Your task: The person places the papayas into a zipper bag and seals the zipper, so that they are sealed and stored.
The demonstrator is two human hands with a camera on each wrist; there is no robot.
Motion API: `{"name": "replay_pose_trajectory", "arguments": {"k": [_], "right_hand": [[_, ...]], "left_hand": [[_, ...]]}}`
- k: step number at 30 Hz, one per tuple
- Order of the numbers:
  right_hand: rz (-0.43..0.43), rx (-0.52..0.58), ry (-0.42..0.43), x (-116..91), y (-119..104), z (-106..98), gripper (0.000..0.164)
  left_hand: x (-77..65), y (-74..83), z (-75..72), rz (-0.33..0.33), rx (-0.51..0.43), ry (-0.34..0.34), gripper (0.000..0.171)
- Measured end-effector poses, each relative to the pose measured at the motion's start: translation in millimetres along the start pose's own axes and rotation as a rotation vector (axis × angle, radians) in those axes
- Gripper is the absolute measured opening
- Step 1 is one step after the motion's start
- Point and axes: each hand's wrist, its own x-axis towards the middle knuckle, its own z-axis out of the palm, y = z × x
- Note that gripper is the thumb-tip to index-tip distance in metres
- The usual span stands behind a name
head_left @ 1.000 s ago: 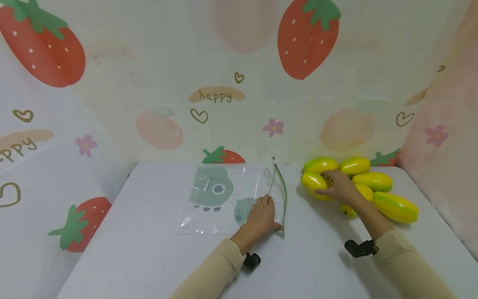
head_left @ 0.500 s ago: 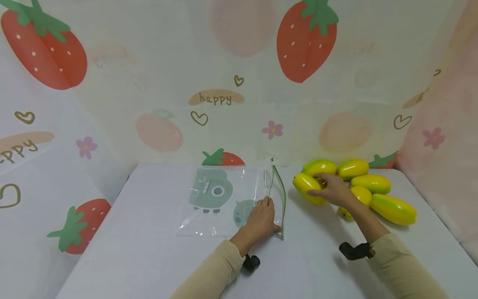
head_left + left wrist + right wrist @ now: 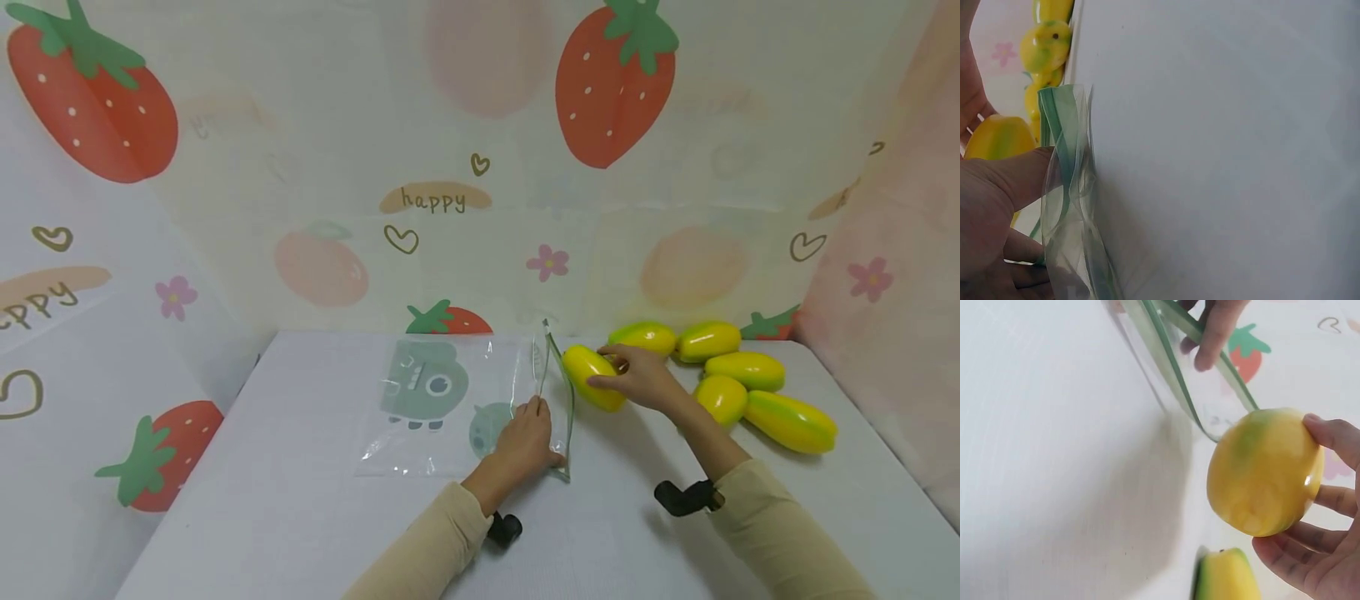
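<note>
My right hand (image 3: 637, 379) grips a yellow-green papaya (image 3: 592, 377) with thumb and fingers, level with the mouth of a clear zip bag (image 3: 442, 446). In the right wrist view the papaya (image 3: 1266, 472) overlaps the end of the bag's green zip strip (image 3: 1172, 362). My left hand (image 3: 525, 437) holds the bag's mouth, its fingers hooked over the rim. The left wrist view has the left thumb (image 3: 1025, 175) at the plastic beside the green strip (image 3: 1060, 131). The bag lies flat on the white table, with green cartoon monsters printed on it and its mouth gaping to the right.
More papayas lie grouped at the right back of the table (image 3: 300, 517), among them a long one (image 3: 791, 421) and one near the wall (image 3: 645, 336). A strawberry-patterned backdrop (image 3: 480, 108) stands behind. A black wrist camera (image 3: 686, 498) hangs under the right wrist.
My right hand has carried the papaya left from the group to the bag's mouth. The left hand and bag have stayed in place.
</note>
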Motion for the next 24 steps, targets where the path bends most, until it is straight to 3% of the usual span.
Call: {"name": "replay_pose_trajectory", "arguments": {"k": [10, 24], "right_hand": [[0.045, 0.011, -0.027, 9, -10, 15, 0.067], [0.138, -0.136, -0.042, 21, -28, 29, 0.064]], "left_hand": [[1.3, 0.6, 1.0, -0.006, -0.043, -0.031, 0.096], [0.8, 2.9, -1.5, -0.027, -0.032, -0.052, 0.097]]}}
